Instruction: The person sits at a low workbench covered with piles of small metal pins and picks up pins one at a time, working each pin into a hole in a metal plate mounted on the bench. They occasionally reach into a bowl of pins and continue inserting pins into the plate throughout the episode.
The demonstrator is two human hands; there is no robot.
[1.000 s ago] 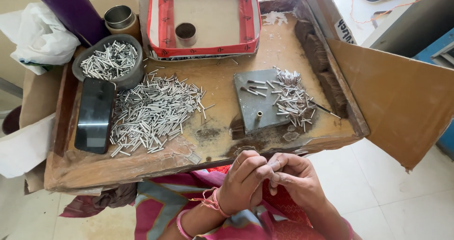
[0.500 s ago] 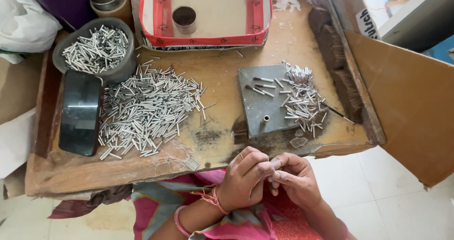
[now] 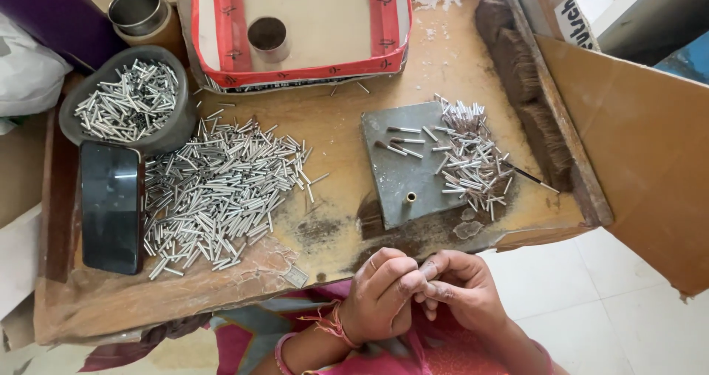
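Left hand (image 3: 380, 294) and right hand (image 3: 461, 286) meet at board's near edge, fingertips pinched together — whatever sits between them hidden, too small to make out. Big pile of metal tubes (image 3: 221, 194) lies well left on wooden board (image 3: 340, 116); smaller pile (image 3: 473, 157) beside grey metal plate (image 3: 406, 168). Black phone (image 3: 111, 206) at left. Forearms cut off by frame bottom.

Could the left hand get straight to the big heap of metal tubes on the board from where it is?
Probably yes: the left hand sits at the board's near edge, and only bare board lies between it and the heap of metal tubes.
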